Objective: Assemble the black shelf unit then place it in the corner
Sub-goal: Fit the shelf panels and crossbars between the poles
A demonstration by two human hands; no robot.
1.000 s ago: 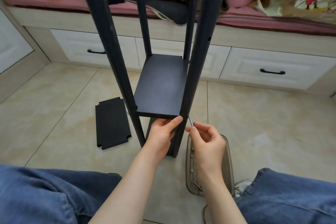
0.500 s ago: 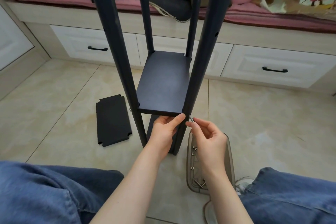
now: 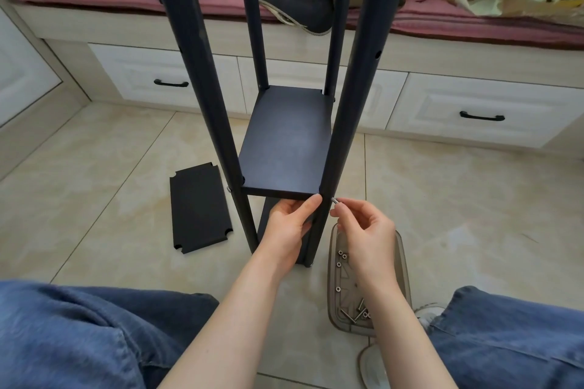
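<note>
The black shelf unit stands upright on the tiled floor, several round posts rising around one mounted shelf board (image 3: 287,142). My left hand (image 3: 289,226) holds the shelf's near edge from below, beside the near right post (image 3: 344,123). My right hand (image 3: 363,230) pinches a small silver screw (image 3: 334,199) whose tip meets that post just under the shelf corner. A lower black board shows behind my left hand, mostly hidden. A loose black shelf board (image 3: 199,207) lies flat on the floor to the left.
A grey translucent tray (image 3: 399,265) with several screws and nuts lies on the floor under my right wrist. My jean-clad legs fill the bottom corners. White drawers (image 3: 480,114) and a pink cushioned bench with bags and clothes close off the far side.
My right hand has risen a little and brought the screw up to the near right post. The view has tilted up slightly. My left hand stays at the shelf's edge.
</note>
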